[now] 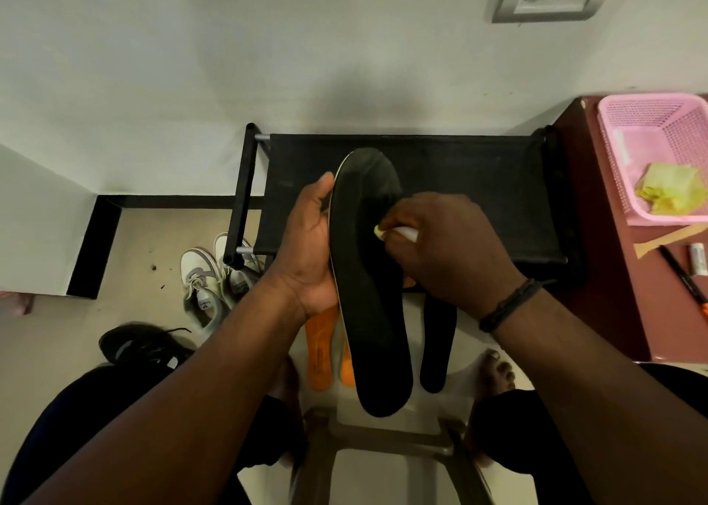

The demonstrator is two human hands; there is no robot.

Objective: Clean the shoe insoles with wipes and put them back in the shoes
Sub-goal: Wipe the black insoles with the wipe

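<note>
My left hand [310, 244] grips the left edge of a long black insole [367, 294], held lengthwise above my lap. Against the insole's upper part my right hand [448, 248] pinches a small wipe [394, 232], pale yellow and white. Below the held one lie two orange insoles [320, 351] and another black insole [438, 343]. On the floor to the left stands a pair of white sneakers [214, 274], with a black shoe [141, 345] nearer to me.
A black fabric shoe rack [479, 183] stands against the wall ahead. On a dark red table [613, 274] at right sit a pink basket [651, 129] holding yellow wipes [672, 188], a pen and a wooden stick. A stool frame [383, 435] is between my knees.
</note>
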